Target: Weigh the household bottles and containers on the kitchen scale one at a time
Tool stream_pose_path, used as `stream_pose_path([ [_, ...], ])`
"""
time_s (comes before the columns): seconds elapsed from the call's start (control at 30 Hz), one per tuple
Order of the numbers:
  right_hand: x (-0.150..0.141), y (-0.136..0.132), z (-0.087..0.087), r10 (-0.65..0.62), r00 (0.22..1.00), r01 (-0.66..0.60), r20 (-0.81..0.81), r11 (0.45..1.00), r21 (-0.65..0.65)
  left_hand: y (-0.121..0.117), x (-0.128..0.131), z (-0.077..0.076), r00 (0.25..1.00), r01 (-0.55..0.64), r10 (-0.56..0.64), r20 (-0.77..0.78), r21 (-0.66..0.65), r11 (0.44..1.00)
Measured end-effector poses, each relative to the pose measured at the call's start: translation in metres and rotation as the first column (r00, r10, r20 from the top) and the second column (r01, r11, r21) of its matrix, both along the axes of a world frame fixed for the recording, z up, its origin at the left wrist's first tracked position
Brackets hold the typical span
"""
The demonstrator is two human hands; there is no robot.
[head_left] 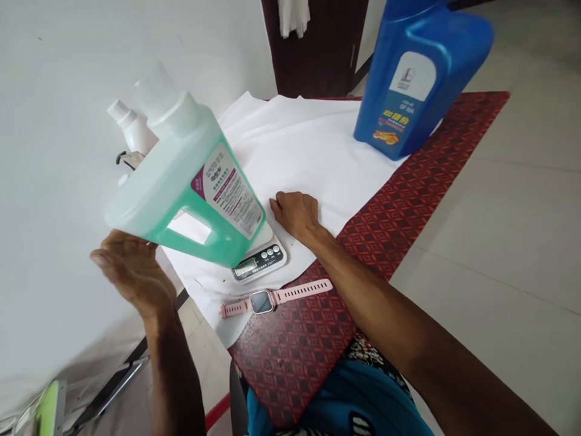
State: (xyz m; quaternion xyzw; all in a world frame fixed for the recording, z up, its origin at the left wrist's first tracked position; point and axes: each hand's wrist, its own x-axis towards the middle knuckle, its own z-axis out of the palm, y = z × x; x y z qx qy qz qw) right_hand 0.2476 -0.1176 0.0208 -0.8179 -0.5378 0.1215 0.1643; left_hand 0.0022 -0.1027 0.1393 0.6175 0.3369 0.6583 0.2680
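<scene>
A translucent jug of green liquid (218,236) with a white cap and a printed label leans at an angle in view, its lower end over a white digital scale (261,266). My left hand (136,272) is at the jug's left side, palm up and fingers stretched out, partly hidden behind it; whether it bears any weight I cannot tell. Closed in a loose fist, my right hand (297,212) rests on the white cloth (313,145) just right of the scale, with nothing visible in it. A pink smartwatch (262,301) lies unfastened near the scale's front.
Toward the far right of the red patterned table (299,363) stands a big blue bottle (408,91). Behind the jug, a white bottle (134,130) is partly hidden. A white wall is on the left, a dark door (318,54) at the back.
</scene>
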Motion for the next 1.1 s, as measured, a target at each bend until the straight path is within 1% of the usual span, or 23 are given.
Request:
stream_pose_path([
  [0.07,0.0,0.001,-0.001,-0.008,1.0,0.008,0.006,1.0,-0.003,-0.005,0.015,-0.005,0.994,0.081,-0.083,-0.067,-0.03,0.996],
  [0.13,0.0,0.002,-0.002,-0.016,1.0,0.016,0.008,1.0,-0.014,-0.009,0.033,-0.012,0.986,0.14,-0.146,-0.081,-0.079,0.987],
  [0.2,0.0,0.002,-0.002,-0.017,1.0,0.017,0.013,1.0,-0.019,-0.01,0.048,-0.017,0.99,0.144,-0.143,0.02,-0.107,0.984],
  [0.27,0.0,0.002,-0.002,-0.016,1.0,0.017,0.023,1.0,-0.014,-0.007,0.056,-0.019,0.985,0.106,-0.089,0.151,-0.108,0.989],
  [0.3,0.0,0.002,-0.002,-0.015,1.0,0.015,0.027,1.0,-0.011,-0.005,0.057,-0.018,0.98,0.078,-0.056,0.189,-0.11,0.991],
  [0.37,0.0,0.001,-0.002,-0.009,1.0,0.009,0.03,1.0,-0.007,-0.001,0.054,-0.014,0.975,0.02,0.009,0.222,-0.127,0.992],
  [0.47,-0.001,0.001,-0.001,0.002,1.0,-0.002,0.023,1.0,0.002,0.006,0.037,-0.004,0.963,-0.101,0.127,0.237,-0.12,0.988],
  [0.57,-0.002,0.001,0.0,-0.003,1.0,0.002,0.014,1.0,0.014,0.016,0.016,0.005,0.944,-0.237,0.24,0.227,-0.04,0.971],
  [0.67,-0.003,0.001,0.001,-0.01,1.0,0.009,0.011,1.0,0.013,0.031,-0.002,0.007,0.929,-0.318,0.304,0.209,0.034,0.948],
  [0.77,-0.003,0.001,0.001,-0.007,1.0,0.007,0.014,1.0,0.01,0.048,-0.016,0.0,0.908,-0.377,0.361,0.211,0.041,0.925],
  [0.9,-0.004,0.0,0.003,-0.001,1.0,0.001,0.021,1.0,-0.007,0.07,-0.027,-0.018,0.892,-0.415,0.412,0.187,-0.02,0.909],
  [1.03,-0.003,0.002,0.003,-0.015,1.0,0.015,0.02,1.0,-0.013,0.09,-0.024,-0.036,0.873,-0.428,0.434,0.222,-0.077,0.9],
  [1.1,-0.003,0.002,0.003,-0.01,1.0,0.01,0.008,1.0,-0.008,0.098,-0.02,-0.042,0.862,-0.442,0.449,0.235,-0.081,0.893],
])
